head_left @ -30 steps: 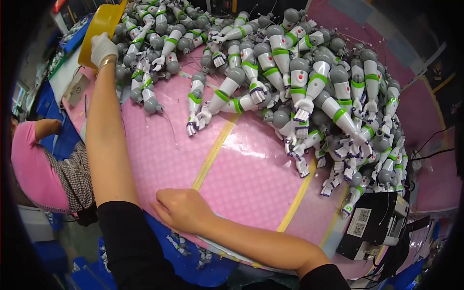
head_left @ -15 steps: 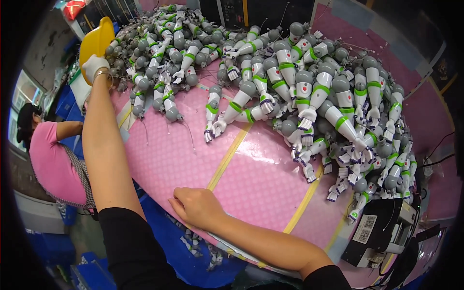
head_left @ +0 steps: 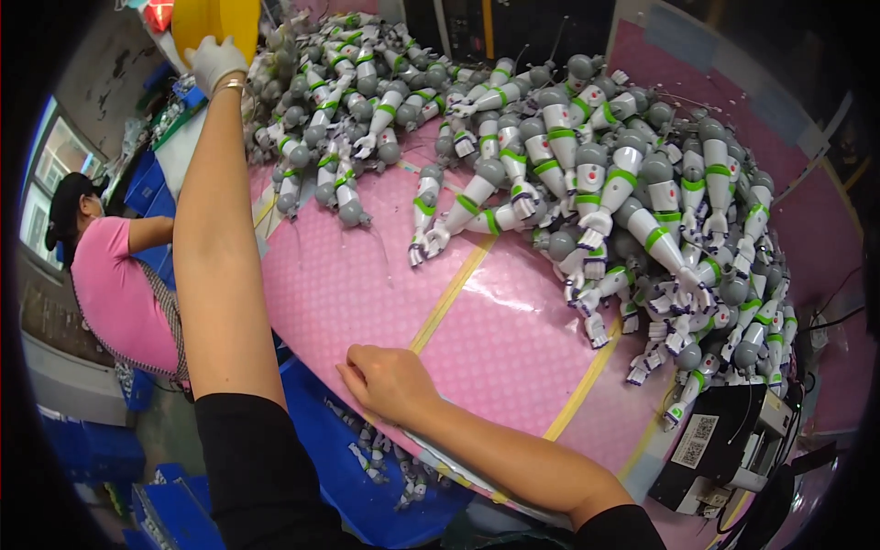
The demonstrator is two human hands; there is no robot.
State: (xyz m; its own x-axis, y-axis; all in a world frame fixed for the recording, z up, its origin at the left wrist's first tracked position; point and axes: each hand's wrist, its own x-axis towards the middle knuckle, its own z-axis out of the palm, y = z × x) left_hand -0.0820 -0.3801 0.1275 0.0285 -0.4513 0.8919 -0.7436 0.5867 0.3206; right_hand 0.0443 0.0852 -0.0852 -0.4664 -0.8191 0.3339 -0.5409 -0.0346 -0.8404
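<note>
At the far left, my left hand (head_left: 216,62) in a white glove is closed on the edge of a curved yellow plastic piece (head_left: 220,22), raised and partly cut off by the top of the view. Just right of it lies the heaped end of a pile of white and grey toy robot arms (head_left: 559,137) with green bands and small hands. My bare right hand (head_left: 392,380) rests at the near edge of the pink-covered table (head_left: 367,302). Its fingers are curled in, with nothing seen in them.
A black and grey machine (head_left: 715,449) stands at the table's right end. Below the near edge a blue bin (head_left: 357,500) holds more toy arm parts. Another person (head_left: 124,284) in a pink top works on the left, near blue crates (head_left: 151,188). Thin wires trail from the pile.
My left hand has lifted the yellow piece up and away. My right hand stays curled at the table edge. The whole view has shifted slightly, and the person on the left has turned a little.
</note>
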